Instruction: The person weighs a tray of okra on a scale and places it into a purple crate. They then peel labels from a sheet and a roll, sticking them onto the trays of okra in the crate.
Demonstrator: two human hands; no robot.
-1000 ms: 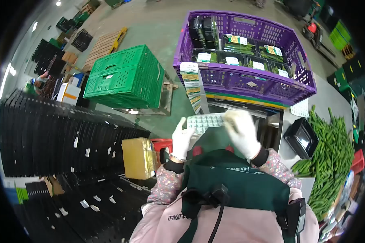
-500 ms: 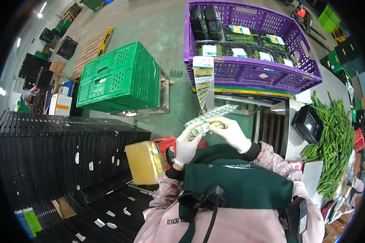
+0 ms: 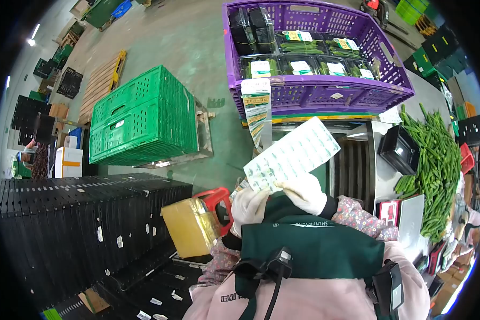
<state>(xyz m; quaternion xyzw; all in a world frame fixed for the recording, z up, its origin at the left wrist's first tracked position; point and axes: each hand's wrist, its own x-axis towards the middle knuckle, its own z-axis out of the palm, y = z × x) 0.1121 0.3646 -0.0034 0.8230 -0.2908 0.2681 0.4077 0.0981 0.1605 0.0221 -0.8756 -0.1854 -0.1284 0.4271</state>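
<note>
A white sheet of small green-printed stickers [image 3: 296,152] is spread face-up before my chest. My gloved left hand [image 3: 249,205] grips its lower left corner. The gloved right hand [image 3: 304,193] pinches the near edge, close beside the left. Just beyond the sheet, a strip of printed labels [image 3: 256,109] hangs down the front of a purple crate [image 3: 325,90]. In that crate sit several clear-lidded black packs of green pods [image 3: 302,47], with white labels on top.
Stacked green crates [image 3: 144,117] stand on a pallet to the left, above piled black crates [image 3: 90,224]. A taped carton [image 3: 189,226] and red stool [image 3: 217,205] are by my left arm. On the right table lie loose green pods [image 3: 432,160] and a black tray [image 3: 398,149].
The sticker sheet has turned from nearly edge-on to facing me, its far end raised. Both hands have come slightly lower and nearer my body.
</note>
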